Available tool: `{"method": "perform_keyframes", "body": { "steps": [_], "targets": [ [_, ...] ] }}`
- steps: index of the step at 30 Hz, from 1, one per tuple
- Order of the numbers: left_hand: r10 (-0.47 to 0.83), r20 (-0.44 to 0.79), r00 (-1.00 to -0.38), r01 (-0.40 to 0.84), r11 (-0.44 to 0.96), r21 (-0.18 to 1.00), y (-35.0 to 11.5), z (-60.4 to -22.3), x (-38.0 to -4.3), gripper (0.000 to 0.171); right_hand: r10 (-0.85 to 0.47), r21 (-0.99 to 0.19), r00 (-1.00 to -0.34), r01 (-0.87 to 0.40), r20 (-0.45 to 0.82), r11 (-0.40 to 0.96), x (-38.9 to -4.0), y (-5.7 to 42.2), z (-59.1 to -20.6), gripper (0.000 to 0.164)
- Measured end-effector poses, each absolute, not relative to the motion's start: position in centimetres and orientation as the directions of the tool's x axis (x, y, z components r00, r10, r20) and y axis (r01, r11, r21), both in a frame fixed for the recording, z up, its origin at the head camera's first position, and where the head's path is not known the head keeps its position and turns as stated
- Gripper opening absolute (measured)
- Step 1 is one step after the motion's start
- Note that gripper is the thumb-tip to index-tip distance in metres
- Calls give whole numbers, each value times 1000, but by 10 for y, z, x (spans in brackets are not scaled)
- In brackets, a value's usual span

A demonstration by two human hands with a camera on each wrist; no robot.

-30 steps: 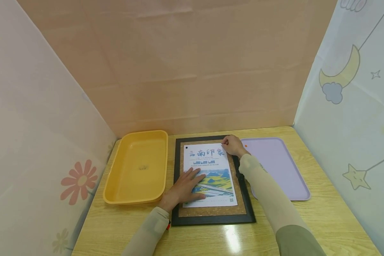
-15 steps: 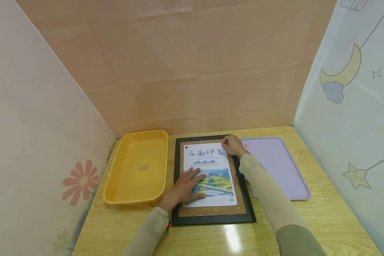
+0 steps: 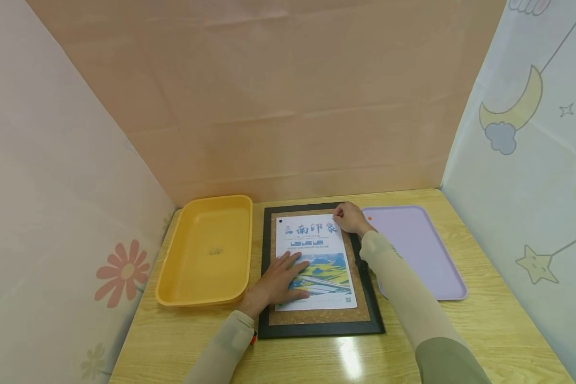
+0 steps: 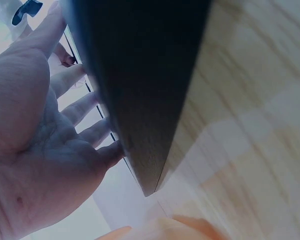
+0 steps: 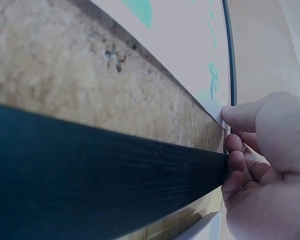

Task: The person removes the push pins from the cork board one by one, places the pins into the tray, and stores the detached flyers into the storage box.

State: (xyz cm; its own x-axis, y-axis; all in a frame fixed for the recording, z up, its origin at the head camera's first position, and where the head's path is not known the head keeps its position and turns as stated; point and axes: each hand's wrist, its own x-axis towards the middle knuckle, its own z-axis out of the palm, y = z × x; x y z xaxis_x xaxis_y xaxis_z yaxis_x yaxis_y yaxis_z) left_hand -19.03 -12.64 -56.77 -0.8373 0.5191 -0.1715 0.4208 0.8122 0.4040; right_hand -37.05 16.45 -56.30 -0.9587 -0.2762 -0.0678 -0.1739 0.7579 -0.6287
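Neither the left hand [image 3: 280, 280] nor the right hand [image 3: 349, 216] has visibly moved in the last second. Fingers spread, the left lies on a white paper poster [image 3: 317, 258] with blue lettering, atop a black-framed brown cork board [image 3: 317, 317] on the wood-grain worktop [image 3: 312, 362]. The right's fingers curl, thumb touching the poster's upper right corner; whether they pinch anything, I cannot tell.

Glare on tabletop [image 3: 349, 360] — wrist views soft
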Motion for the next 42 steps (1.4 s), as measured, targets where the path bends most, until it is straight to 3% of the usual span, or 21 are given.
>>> {"method": "perform_keyframes", "body": {
  "steps": [29, 42],
  "targets": [
    [521, -180, -834, 418, 810, 412, -126, -567, -190, 86, -321, -639, -945, -211, -59, 740, -366, 172, -561, 18],
    [535, -176, -826, 426, 798, 426, -129, -567, -191, 85, -311, -714, -950, -198, -29, 672, -363, 183, -562, 23]
  ]
}}
